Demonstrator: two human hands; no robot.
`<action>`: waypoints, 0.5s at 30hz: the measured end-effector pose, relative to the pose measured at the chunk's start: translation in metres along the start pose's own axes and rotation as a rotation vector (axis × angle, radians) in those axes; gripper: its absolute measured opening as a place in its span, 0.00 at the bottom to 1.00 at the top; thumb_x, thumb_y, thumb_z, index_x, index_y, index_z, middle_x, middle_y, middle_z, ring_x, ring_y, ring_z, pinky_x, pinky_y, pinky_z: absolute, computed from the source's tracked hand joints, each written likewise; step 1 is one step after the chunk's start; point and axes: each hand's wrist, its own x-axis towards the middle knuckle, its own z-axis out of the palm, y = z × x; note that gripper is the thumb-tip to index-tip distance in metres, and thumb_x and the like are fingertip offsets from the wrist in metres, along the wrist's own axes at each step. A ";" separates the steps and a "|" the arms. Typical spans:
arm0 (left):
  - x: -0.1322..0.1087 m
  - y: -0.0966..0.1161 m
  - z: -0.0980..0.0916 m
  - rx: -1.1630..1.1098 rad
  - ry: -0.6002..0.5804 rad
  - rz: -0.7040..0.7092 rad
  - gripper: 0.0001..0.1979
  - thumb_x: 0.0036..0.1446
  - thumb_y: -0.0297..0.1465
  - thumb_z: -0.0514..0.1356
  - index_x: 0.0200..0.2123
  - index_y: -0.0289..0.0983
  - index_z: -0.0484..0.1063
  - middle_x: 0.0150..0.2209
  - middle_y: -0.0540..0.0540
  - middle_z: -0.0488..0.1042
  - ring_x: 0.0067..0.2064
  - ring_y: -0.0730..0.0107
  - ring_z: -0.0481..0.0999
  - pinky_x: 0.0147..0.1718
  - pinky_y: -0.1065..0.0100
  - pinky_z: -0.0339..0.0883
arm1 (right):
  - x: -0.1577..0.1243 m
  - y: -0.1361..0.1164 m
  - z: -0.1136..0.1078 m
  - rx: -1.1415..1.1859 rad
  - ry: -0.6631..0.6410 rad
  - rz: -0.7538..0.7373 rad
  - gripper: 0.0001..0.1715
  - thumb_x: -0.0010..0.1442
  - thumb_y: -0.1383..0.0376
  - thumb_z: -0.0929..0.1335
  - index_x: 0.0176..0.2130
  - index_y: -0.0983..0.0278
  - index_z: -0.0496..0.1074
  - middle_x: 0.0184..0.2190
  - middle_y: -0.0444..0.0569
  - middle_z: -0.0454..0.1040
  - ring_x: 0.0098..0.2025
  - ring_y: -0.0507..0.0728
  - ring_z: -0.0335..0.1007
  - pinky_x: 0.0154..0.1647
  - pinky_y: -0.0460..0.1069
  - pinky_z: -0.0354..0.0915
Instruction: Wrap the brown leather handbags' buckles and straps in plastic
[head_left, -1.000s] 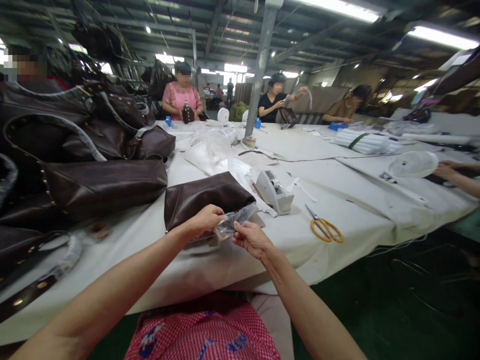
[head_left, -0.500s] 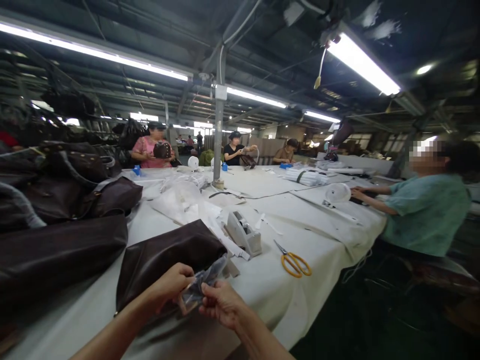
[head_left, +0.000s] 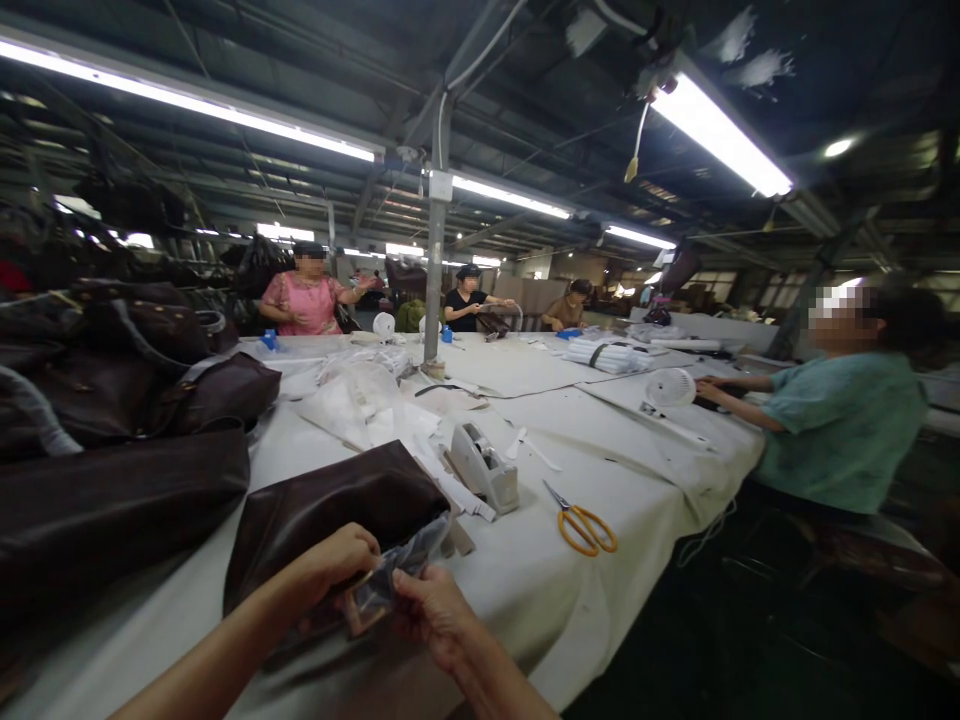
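Both of my hands are at the near side of a dark brown leather bag (head_left: 330, 510) lying on the white-covered table. A crumpled piece of clear plastic (head_left: 409, 560) stretches between them beside the bag's right end. My left hand (head_left: 345, 556) is closed on the plastic's left part, fingers curled. The thumb and fingers of my right hand (head_left: 436, 608) pinch its right part. Through the plastic a brownish strip or edge shows low between the hands; I cannot make out what it is.
A grey tape dispenser (head_left: 484, 470) and yellow-handled scissors (head_left: 581, 520) lie to the right. Several brown bags (head_left: 120, 490) are piled at left. A metal post (head_left: 436, 260) rises from the table beyond loose plastic. Co-workers sit around it, one in green (head_left: 847, 430) at right.
My hands keep their hold on the plastic and shift slightly left and down in view. At the far left, the co-worker in pink now stretches an arm out to the side.
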 end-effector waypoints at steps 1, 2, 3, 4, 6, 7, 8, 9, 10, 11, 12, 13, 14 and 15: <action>0.001 0.000 0.000 0.015 0.004 0.002 0.09 0.29 0.33 0.53 0.18 0.35 0.69 0.15 0.53 0.58 0.21 0.73 0.55 0.21 0.70 0.47 | 0.000 0.001 0.000 -0.010 0.009 -0.005 0.35 0.29 0.55 0.82 0.34 0.66 0.69 0.24 0.44 0.74 0.25 0.51 0.70 0.24 0.45 0.62; 0.002 0.000 -0.001 0.032 0.005 0.009 0.10 0.29 0.33 0.54 0.18 0.34 0.69 0.15 0.53 0.58 0.22 0.73 0.55 0.22 0.70 0.47 | 0.001 0.002 -0.001 -0.017 0.013 -0.012 0.36 0.28 0.54 0.82 0.33 0.66 0.69 0.23 0.43 0.74 0.25 0.51 0.70 0.24 0.46 0.63; 0.003 -0.001 -0.001 0.049 0.002 0.019 0.10 0.29 0.33 0.54 0.18 0.34 0.70 0.16 0.53 0.58 0.22 0.73 0.55 0.23 0.69 0.47 | 0.001 0.002 -0.001 -0.020 0.014 -0.021 0.36 0.27 0.53 0.82 0.33 0.66 0.69 0.23 0.43 0.73 0.25 0.51 0.70 0.24 0.46 0.62; 0.004 -0.003 -0.001 0.060 -0.003 0.031 0.10 0.30 0.34 0.55 0.17 0.34 0.70 0.16 0.53 0.58 0.23 0.73 0.55 0.23 0.69 0.47 | 0.000 0.003 -0.001 -0.018 0.012 -0.032 0.37 0.27 0.53 0.82 0.33 0.66 0.68 0.23 0.43 0.73 0.25 0.51 0.70 0.24 0.46 0.63; 0.005 -0.006 0.000 0.062 -0.019 0.064 0.11 0.32 0.35 0.55 0.18 0.34 0.70 0.16 0.52 0.59 0.23 0.73 0.55 0.24 0.69 0.48 | -0.001 0.002 -0.001 -0.012 -0.001 -0.049 0.39 0.25 0.52 0.82 0.34 0.66 0.69 0.24 0.44 0.74 0.26 0.52 0.71 0.25 0.46 0.64; 0.005 -0.008 0.000 0.057 -0.024 0.079 0.11 0.33 0.36 0.55 0.18 0.34 0.70 0.17 0.52 0.59 0.23 0.73 0.55 0.24 0.69 0.48 | -0.002 0.001 0.000 -0.009 -0.007 -0.051 0.41 0.25 0.52 0.82 0.35 0.67 0.69 0.24 0.44 0.75 0.26 0.52 0.71 0.25 0.47 0.64; 0.005 -0.009 0.001 0.050 -0.025 0.087 0.11 0.33 0.36 0.55 0.18 0.34 0.71 0.17 0.52 0.59 0.23 0.72 0.55 0.24 0.68 0.48 | -0.003 0.000 0.000 -0.009 -0.008 -0.048 0.41 0.24 0.51 0.82 0.35 0.67 0.70 0.25 0.45 0.75 0.26 0.53 0.71 0.26 0.47 0.64; 0.003 -0.009 0.001 0.043 -0.022 0.090 0.11 0.33 0.36 0.55 0.18 0.34 0.71 0.17 0.52 0.59 0.23 0.72 0.55 0.24 0.68 0.48 | -0.005 -0.001 0.001 -0.010 -0.008 -0.046 0.42 0.23 0.51 0.82 0.35 0.67 0.70 0.25 0.45 0.75 0.26 0.53 0.72 0.26 0.47 0.65; 0.002 -0.009 0.001 0.038 -0.016 0.088 0.11 0.33 0.36 0.55 0.18 0.34 0.71 0.17 0.52 0.60 0.23 0.72 0.55 0.24 0.68 0.48 | -0.006 -0.002 0.002 -0.011 -0.006 -0.042 0.42 0.22 0.51 0.82 0.34 0.67 0.70 0.24 0.45 0.75 0.26 0.53 0.72 0.26 0.47 0.65; 0.001 -0.008 0.001 0.036 -0.010 0.082 0.11 0.33 0.36 0.55 0.19 0.34 0.71 0.17 0.52 0.60 0.23 0.72 0.56 0.24 0.68 0.48 | -0.007 -0.004 0.003 -0.011 -0.004 -0.042 0.42 0.22 0.51 0.82 0.34 0.67 0.70 0.24 0.45 0.75 0.26 0.53 0.72 0.26 0.47 0.65; -0.001 -0.007 0.001 0.032 -0.006 0.074 0.11 0.33 0.36 0.55 0.19 0.34 0.71 0.17 0.52 0.60 0.23 0.72 0.56 0.24 0.68 0.48 | -0.009 -0.005 0.004 -0.010 -0.003 -0.044 0.41 0.22 0.51 0.82 0.33 0.67 0.69 0.24 0.45 0.75 0.25 0.53 0.72 0.26 0.48 0.65; -0.002 -0.006 0.001 0.026 -0.004 0.075 0.11 0.33 0.36 0.55 0.19 0.34 0.70 0.17 0.52 0.60 0.23 0.72 0.56 0.24 0.68 0.48 | -0.009 -0.005 0.004 -0.009 -0.005 -0.047 0.40 0.22 0.51 0.82 0.33 0.66 0.70 0.24 0.45 0.75 0.25 0.53 0.72 0.26 0.48 0.65; -0.003 -0.006 0.002 0.019 -0.004 0.083 0.11 0.34 0.36 0.55 0.18 0.34 0.69 0.17 0.52 0.60 0.23 0.72 0.56 0.24 0.68 0.48 | -0.010 -0.005 0.004 -0.009 -0.010 -0.051 0.40 0.23 0.51 0.82 0.33 0.67 0.70 0.24 0.45 0.75 0.26 0.53 0.72 0.26 0.47 0.65; -0.004 -0.005 0.002 0.015 -0.007 0.098 0.11 0.34 0.37 0.55 0.18 0.35 0.68 0.17 0.52 0.59 0.23 0.72 0.56 0.24 0.68 0.48 | -0.010 -0.005 0.005 -0.009 -0.015 -0.056 0.39 0.24 0.52 0.82 0.33 0.67 0.70 0.24 0.45 0.75 0.26 0.53 0.72 0.26 0.47 0.65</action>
